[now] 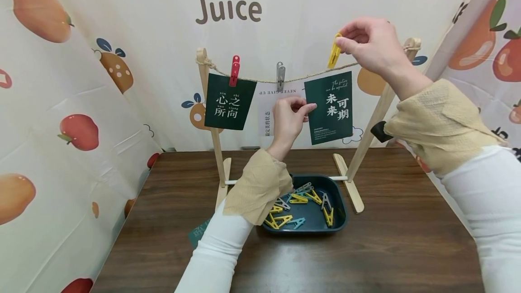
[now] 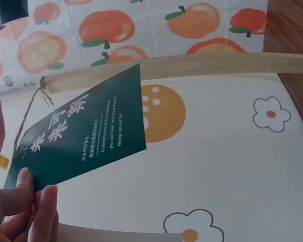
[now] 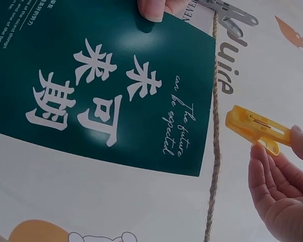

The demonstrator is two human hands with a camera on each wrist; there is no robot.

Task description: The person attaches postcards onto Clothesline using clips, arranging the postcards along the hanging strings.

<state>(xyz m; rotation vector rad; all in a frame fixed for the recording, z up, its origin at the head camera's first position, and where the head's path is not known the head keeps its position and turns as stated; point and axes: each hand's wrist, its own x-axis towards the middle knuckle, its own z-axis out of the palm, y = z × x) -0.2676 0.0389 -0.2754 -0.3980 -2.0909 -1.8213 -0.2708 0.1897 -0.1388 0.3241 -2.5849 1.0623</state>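
One green card [image 1: 329,125]: edge pinched by left hand [image 1: 288,116].
Yellow clip [image 1: 334,54]: pinched by right hand [image 1: 375,48].
White card [image 1: 266,103]: partly hidden behind left hand.

In the head view, the centre-right green card [image 1: 329,108] looks like smooth, glossy paper, the yellow clip [image 1: 334,53] above it shiny plastic, the twine [image 3: 216,136] rough fibre, the stand [image 1: 381,107] matt wood, the lower-centre tray [image 1: 313,216] smooth plastic.

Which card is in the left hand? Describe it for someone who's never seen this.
Find the wooden stand and its rope. Toward the rope's right end, the left hand pinches a dark green card by its left edge. Unlike the clipped green card and white card to its left, it is unclipped.
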